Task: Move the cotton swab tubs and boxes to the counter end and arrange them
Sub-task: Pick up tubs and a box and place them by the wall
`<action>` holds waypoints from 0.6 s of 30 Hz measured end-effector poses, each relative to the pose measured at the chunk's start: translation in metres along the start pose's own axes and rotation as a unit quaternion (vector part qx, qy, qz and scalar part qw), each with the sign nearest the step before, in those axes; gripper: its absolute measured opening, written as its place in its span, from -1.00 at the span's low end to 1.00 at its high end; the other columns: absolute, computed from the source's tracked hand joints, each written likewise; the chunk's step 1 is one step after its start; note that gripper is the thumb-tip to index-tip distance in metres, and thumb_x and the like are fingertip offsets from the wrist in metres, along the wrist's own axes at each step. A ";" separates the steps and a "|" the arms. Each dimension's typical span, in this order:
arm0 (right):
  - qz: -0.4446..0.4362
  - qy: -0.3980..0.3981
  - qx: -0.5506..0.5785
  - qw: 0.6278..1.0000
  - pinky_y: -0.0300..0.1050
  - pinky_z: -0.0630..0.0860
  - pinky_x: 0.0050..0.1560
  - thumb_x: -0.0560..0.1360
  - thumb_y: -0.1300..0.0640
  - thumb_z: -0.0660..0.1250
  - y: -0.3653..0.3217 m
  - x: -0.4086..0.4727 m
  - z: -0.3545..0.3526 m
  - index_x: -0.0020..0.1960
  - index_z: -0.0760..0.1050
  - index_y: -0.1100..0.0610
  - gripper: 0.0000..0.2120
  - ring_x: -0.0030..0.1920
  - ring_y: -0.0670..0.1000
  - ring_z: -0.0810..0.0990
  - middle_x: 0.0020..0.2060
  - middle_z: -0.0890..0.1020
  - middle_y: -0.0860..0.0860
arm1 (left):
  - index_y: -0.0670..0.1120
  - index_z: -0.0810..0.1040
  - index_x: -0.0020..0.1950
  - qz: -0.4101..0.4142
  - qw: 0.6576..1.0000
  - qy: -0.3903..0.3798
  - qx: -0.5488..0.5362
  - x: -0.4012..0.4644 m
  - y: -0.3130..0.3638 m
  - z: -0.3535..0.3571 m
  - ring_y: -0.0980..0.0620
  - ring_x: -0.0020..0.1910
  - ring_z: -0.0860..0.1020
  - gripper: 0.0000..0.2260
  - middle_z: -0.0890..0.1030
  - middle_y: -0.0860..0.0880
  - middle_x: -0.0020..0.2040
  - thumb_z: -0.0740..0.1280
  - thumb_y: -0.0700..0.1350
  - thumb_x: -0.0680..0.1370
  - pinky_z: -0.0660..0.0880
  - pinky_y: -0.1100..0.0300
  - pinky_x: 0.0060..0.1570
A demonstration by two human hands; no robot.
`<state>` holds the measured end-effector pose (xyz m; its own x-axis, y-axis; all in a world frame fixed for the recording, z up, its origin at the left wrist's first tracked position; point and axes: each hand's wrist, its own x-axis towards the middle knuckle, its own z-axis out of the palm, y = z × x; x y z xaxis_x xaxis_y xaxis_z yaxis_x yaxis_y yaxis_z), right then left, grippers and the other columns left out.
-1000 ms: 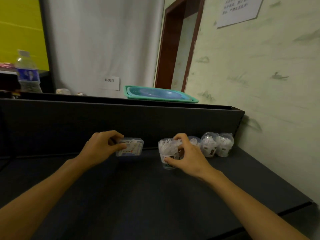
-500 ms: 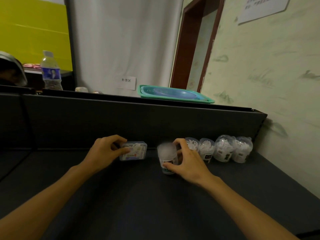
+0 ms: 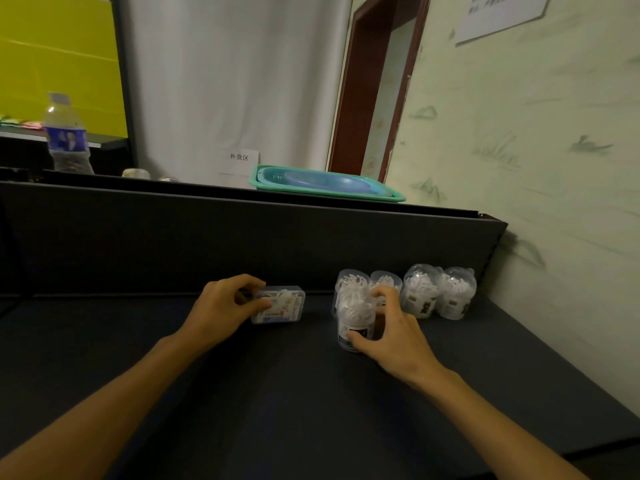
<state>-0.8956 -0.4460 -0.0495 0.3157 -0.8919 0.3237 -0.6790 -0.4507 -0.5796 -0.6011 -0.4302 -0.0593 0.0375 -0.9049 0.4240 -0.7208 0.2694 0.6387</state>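
Dim, soft-focus view — wide-angle edge warp

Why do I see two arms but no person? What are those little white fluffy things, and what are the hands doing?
The camera sits on the person's head and looks forward and down, so you see only their own two arms reaching out, as if you were them. There is just this one view.

The left hand grips a small clear plastic box of cotton swabs. The right hand grips a clear round plastic tub of white cotton swabs; that is the fluffy stuff. Both sit low over the dark grey counter.

Right behind that tub and on toward the pale green wall, a row of more clear swab tubs stands along the counter's back panel.

Up on the ledge behind are a teal plastic tray and a clear water bottle with a blue label.
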 end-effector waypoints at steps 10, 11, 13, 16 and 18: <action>0.011 -0.016 -0.010 1.000 0.04 0.58 0.07 0.35 -0.12 0.47 0.015 0.002 -0.012 0.25 0.13 -0.24 -0.36 0.10 -0.06 0.57 0.18 0.54 -0.08 | 0.01 0.48 0.22 0.019 1.000 -0.001 0.016 0.011 0.011 0.025 0.18 -0.08 0.57 -0.65 0.56 0.00 0.12 0.40 -0.06 0.45 0.55 0.28 -0.14; 0.010 -0.018 -0.014 1.000 0.04 0.58 0.08 0.35 -0.12 0.47 0.016 0.002 -0.014 0.26 0.13 -0.24 -0.36 0.10 -0.07 0.56 0.18 0.54 -0.09 | 0.01 0.48 0.22 0.019 1.000 0.001 0.021 0.012 0.012 0.027 0.18 -0.08 0.56 -0.65 0.56 0.00 0.12 0.40 -0.06 0.45 0.54 0.29 -0.14; 0.006 -0.019 -0.023 1.000 0.03 0.57 0.08 0.36 -0.13 0.45 0.017 0.002 -0.016 0.27 0.14 -0.24 -0.36 0.09 -0.07 0.55 0.18 0.53 -0.09 | 0.00 0.48 0.23 0.017 1.000 0.001 0.024 0.015 0.015 0.031 0.18 -0.08 0.56 -0.64 0.56 -0.01 0.12 0.40 -0.05 0.45 0.52 0.31 -0.15; -0.004 -0.022 -0.032 0.999 0.04 0.56 0.09 0.37 -0.14 0.45 0.019 0.000 -0.020 0.30 0.13 -0.24 -0.35 0.11 -0.06 0.55 0.17 0.52 -0.09 | -0.01 0.48 0.24 0.016 0.999 -0.004 0.027 0.017 0.019 0.037 0.20 -0.09 0.55 -0.64 0.56 -0.01 0.13 0.40 -0.06 0.46 0.49 0.36 -0.18; -0.013 -0.024 -0.040 0.999 0.05 0.56 0.10 0.37 -0.15 0.44 0.020 -0.002 -0.025 0.34 0.10 -0.24 -0.31 0.13 -0.05 0.54 0.18 0.52 -0.09 | -0.01 0.47 0.25 0.011 0.999 -0.003 0.031 0.017 0.022 0.040 0.23 -0.11 0.53 -0.64 0.55 -0.01 0.15 0.39 -0.07 0.47 0.47 0.39 -0.22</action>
<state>-0.9262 -0.4526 -0.0433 0.3642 -0.8818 0.2997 -0.7205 -0.4707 -0.5093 -0.6441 -0.4534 -0.0642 0.0182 -0.9010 0.4334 -0.7633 0.2674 0.5881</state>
